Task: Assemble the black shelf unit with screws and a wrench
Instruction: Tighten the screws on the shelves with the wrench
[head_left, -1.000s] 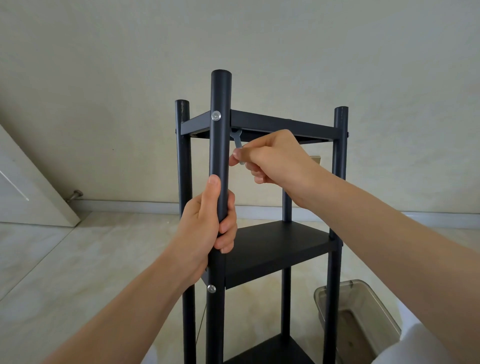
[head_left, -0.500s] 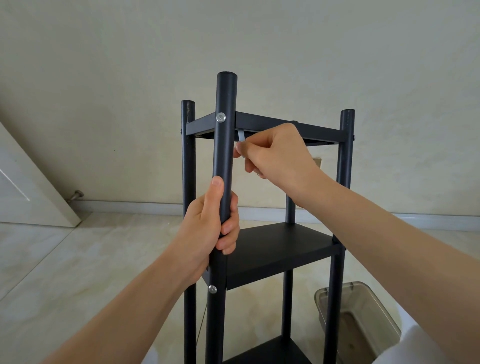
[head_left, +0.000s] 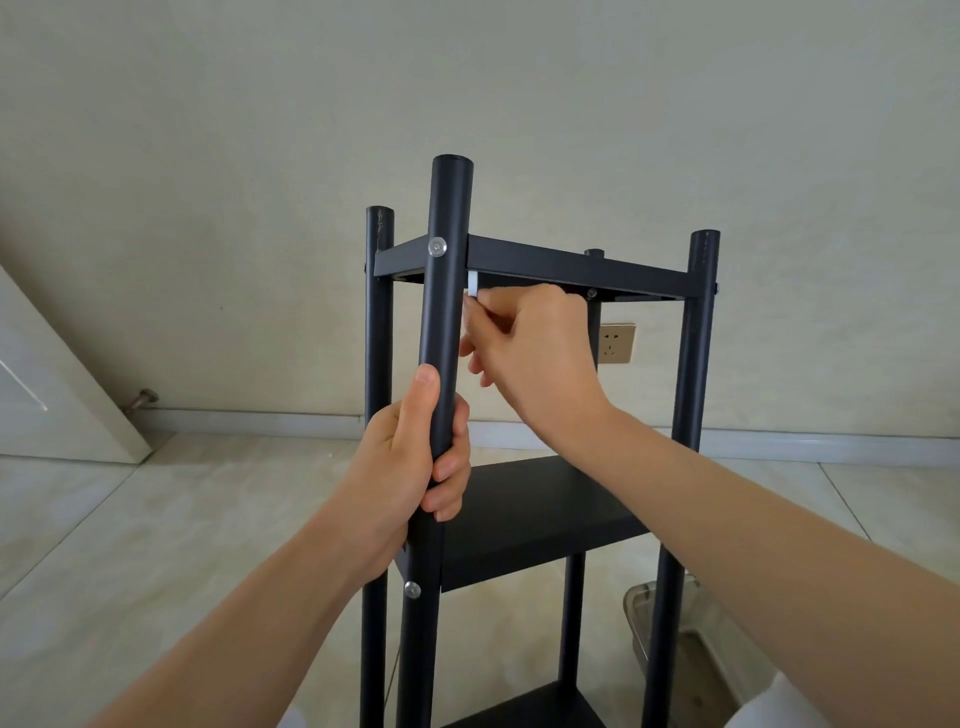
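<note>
Over on the left there's a door (head_left: 57, 374) leaning in, with a little doorstop (head_left: 141, 401) sticking out of the wall by the skirting. The black shelf unit (head_left: 524, 514) stands upright on the tiled floor (head_left: 130, 545) right in front of me, four round posts, with a top frame and a middle shelf in place and a bottom one just in view.

My left hand (head_left: 410, 467) comes up from below and is wrapped round the nearest front post (head_left: 444, 332), thumb lying straight up along it, fingers curled round the back. There's a silver screw (head_left: 437, 247) in that post at the top frame and another lower down by the middle shelf.

My right hand (head_left: 530, 343) reaches in from the right, forearm angled up, and it's pinching the small silvery wrench (head_left: 473, 283) just behind that post, tucked up under the top frame. Only the tip of the wrench shows.

Behind the shelf there's a wall socket (head_left: 617, 343), and a clear plastic tub (head_left: 675, 634) sits on the floor at the lower right.
</note>
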